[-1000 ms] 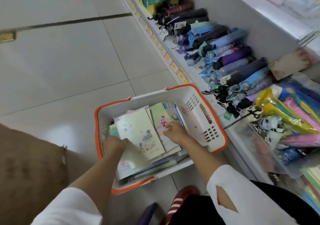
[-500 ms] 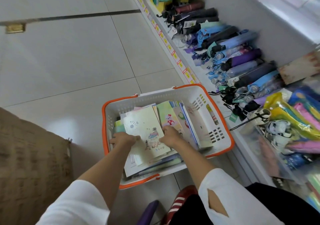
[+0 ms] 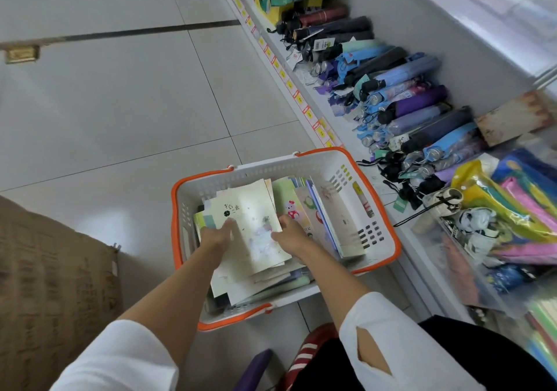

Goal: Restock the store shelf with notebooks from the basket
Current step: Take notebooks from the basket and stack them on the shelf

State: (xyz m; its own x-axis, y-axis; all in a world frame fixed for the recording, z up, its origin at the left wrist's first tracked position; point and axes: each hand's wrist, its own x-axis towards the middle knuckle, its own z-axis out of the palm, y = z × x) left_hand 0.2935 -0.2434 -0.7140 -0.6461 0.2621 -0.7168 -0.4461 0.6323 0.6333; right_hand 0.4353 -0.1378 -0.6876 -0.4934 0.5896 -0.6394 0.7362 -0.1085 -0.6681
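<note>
Both hands are down in the basket [image 3: 271, 171], which sits on the floor just beside the shelf [image 3: 298, 99]. The left hand [image 3: 215, 237] grips the left edge of the top notebook [image 3: 256, 222], thumb on the cover; the right hand [image 3: 291, 234] curls its fingers round the right edge. That notebook lies tilted on a loose, fanned stack [image 3: 271, 282], with more notebooks standing on edge toward the basket's shelf side. My worry is the lift: the covers look thin and slick, so lower ones could slide off, or a cover could bend. Beside the basket the shelf is packed with umbrellas [image 3: 407, 89]; no free slot shows there.
</note>
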